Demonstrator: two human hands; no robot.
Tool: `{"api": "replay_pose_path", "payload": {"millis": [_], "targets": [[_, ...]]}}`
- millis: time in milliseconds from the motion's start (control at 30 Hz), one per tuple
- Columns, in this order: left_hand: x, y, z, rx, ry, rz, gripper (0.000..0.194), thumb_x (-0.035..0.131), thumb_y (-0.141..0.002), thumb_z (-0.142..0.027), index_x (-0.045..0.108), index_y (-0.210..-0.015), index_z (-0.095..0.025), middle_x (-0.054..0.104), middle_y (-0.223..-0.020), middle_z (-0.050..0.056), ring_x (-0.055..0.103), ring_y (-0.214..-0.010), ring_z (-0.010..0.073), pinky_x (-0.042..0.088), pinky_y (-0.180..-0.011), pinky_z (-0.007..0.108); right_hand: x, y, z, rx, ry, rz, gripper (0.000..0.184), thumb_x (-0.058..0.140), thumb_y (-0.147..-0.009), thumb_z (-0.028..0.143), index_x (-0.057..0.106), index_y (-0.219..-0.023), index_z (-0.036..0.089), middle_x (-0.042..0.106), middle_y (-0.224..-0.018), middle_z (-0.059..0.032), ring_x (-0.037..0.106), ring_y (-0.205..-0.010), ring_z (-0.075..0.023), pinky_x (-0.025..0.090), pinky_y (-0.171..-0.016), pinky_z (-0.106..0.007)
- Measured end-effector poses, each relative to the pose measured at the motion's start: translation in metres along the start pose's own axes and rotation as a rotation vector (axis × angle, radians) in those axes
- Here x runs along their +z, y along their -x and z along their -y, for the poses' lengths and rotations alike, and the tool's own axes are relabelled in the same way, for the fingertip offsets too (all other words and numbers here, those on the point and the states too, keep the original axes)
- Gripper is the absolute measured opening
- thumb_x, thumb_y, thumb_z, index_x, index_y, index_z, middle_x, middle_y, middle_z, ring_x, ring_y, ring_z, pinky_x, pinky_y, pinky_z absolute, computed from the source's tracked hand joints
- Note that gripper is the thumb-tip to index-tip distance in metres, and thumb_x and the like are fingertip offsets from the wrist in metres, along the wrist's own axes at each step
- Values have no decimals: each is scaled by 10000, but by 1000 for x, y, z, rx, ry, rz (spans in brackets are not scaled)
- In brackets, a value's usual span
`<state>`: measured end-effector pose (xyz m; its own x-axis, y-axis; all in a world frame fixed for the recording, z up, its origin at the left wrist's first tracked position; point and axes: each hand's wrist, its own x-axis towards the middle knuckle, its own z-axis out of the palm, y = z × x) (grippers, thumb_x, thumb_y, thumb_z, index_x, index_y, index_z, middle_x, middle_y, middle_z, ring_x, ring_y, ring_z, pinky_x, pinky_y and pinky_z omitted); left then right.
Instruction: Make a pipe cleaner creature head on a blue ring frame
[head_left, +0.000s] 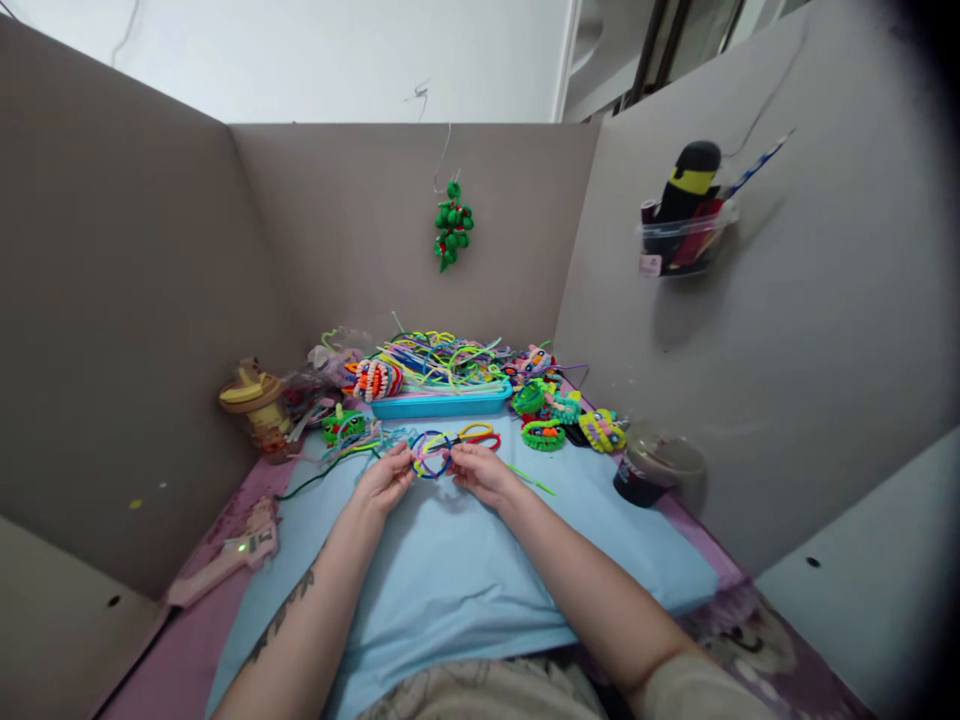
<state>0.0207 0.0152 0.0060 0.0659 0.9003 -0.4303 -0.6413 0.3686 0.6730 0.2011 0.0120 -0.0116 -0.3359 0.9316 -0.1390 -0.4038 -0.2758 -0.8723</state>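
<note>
Between my two hands is a round frame of bent pipe cleaners (430, 472) in dark blue, pink and yellow. My left hand (390, 476) pinches its left side, and my right hand (477, 472) grips the right side with thumb and fingers. The frame is held just above the light blue cloth (450, 570). Scissors (480, 437) with red and yellow handles lie right behind it, partly covered. Loose pipe cleaners (352, 450) spread to the left of my left hand, and a bright green piece (534, 481) lies to the right of my right hand.
A blue tray (442, 405) heaped with pipe cleaners stands at the back. Finished fuzzy figures (602, 430) sit on both sides of it. A pink glue gun (240, 553) with a green light lies left, a dark cup (641, 475) stands right, and grey panels enclose three sides.
</note>
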Motion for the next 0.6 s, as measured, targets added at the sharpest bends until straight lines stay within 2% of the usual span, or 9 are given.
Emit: {"api": "replay_pose_path", "payload": {"millis": [233, 433, 600], "targets": [[7, 7, 0, 48, 24, -30, 466, 433, -778, 86, 466, -1175, -157, 598, -729, 14, 593, -546, 68, 520, -557, 149, 1, -3, -6, -42, 58, -41, 280, 744, -525, 275, 496, -603, 172, 516, -537, 50, 453, -510, -84, 282, -481, -190], [9, 10, 3, 99, 22, -23, 444, 473, -767, 79, 481, -1144, -155, 587, -706, 4, 569, -520, 57, 501, -538, 140, 0, -6, -8, -14, 8, -29, 265, 715, -544, 245, 470, -616, 176, 505, -553, 55, 446, -511, -83, 298, -485, -191], [7, 10, 5, 136, -30, 25, 363, 563, -760, -23, 492, -1088, -162, 604, -747, 14, 594, -586, 86, 520, -604, 210, -4, -4, -6, 13, -86, 13, 219, 695, -615, 271, 512, -688, 176, 573, -667, 25, 502, -555, -95, 365, -510, -213]]}}
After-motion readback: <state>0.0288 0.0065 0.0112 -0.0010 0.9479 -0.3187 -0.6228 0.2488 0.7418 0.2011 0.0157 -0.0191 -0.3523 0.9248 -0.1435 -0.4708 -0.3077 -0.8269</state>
